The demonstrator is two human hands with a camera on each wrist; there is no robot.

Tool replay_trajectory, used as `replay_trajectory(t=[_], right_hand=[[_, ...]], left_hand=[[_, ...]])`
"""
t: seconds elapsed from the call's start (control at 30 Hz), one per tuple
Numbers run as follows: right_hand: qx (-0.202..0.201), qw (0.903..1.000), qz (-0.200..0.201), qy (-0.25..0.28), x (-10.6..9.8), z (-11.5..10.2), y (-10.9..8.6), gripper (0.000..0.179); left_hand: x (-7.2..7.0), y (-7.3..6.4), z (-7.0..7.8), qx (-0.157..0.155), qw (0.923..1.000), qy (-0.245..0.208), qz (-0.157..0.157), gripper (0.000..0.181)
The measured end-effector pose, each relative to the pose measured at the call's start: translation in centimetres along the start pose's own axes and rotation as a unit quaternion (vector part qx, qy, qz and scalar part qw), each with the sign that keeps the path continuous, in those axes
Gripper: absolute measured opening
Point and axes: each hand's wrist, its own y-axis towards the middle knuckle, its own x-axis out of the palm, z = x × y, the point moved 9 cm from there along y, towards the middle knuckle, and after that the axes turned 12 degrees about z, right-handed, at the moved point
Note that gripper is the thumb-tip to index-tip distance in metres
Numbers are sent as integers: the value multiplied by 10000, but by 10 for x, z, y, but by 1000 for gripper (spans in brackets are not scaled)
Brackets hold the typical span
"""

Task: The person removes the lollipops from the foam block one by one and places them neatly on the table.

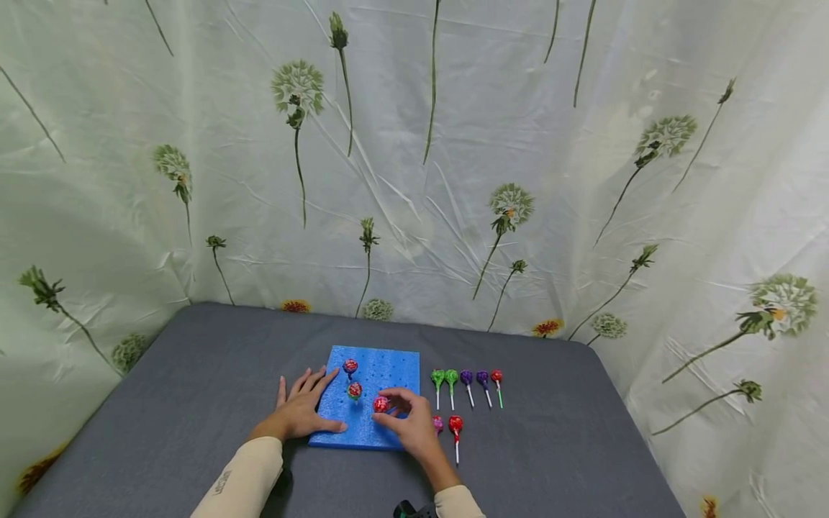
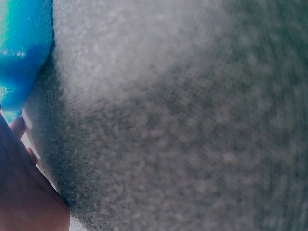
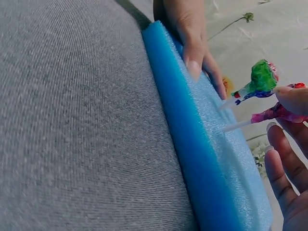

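Observation:
A blue foam board (image 1: 395,367) dotted with small holes lies on the table. My left hand (image 1: 299,414) rests over its left edge with fingers spread and thumb along the near side. Between thumb and fingertips, my right hand (image 1: 413,424) pinches a lollipop (image 1: 381,404) by its wrapped head. In the right wrist view this lollipop (image 3: 274,114) has a pink wrapper, and its white stick points down with the tip right at the foam. Two other lollipops stand in the board: a red one (image 1: 350,365) and a red and green one (image 1: 354,391).
Right of the board, a row of lollipops lies on the grey table (image 1: 550,432): green (image 1: 437,377), purple (image 1: 466,377) and red (image 1: 496,375). Nearer lie a red lollipop (image 1: 456,423) and a pink one (image 1: 438,423), partly behind my right hand. A flower-printed curtain (image 1: 414,187) hangs behind.

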Motion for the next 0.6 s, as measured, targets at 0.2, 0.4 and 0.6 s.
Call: replay_trajectory(t=[0.2,0.4,0.6], right_hand=[[-14,10000,-2,-4,-2,-1,2,26],[68,9999,0,81,-5,7,8,28],[110,9999,40,91,-13,31,17,33]], left_hand=[[-2,-1,1,26,10000,-48,76,113],[-5,-1,2,-2,9999,-121,60,113],[-1,0,-1,-29,10000,-76,-2,114]])
